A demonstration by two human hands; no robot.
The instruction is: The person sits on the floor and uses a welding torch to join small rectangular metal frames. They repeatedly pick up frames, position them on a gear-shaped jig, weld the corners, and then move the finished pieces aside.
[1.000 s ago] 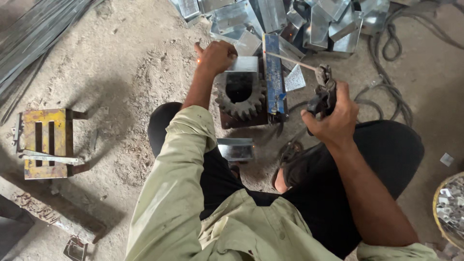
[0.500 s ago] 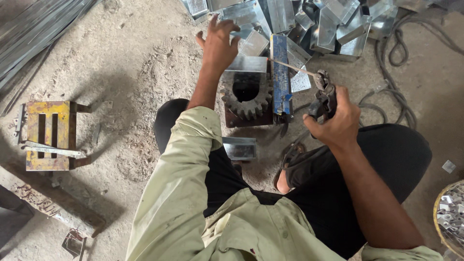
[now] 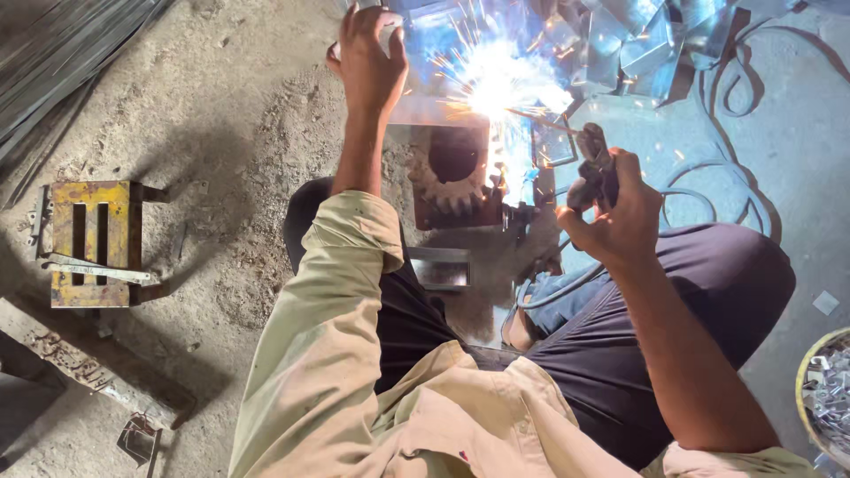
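White-blue sparks [image 3: 496, 84] burst where the electrode holder [image 3: 595, 173], clenched in the right hand [image 3: 620, 212], meets the metal piece [image 3: 425, 106] above the gear [image 3: 452, 173]. Left hand [image 3: 367, 57] presses that piece down, seemingly gripping its edge; a steady rod and short arc would serve best.

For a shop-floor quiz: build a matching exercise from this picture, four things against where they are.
Things:
1 toothed gear
2 yellow slotted block
3 electrode holder
4 bin of metal scraps

Places:
A at the right edge of the view
B on the floor at the left
C in the right hand
D just below the welding sparks

Pairs: 1-D, 2-B, 3-C, 4-A
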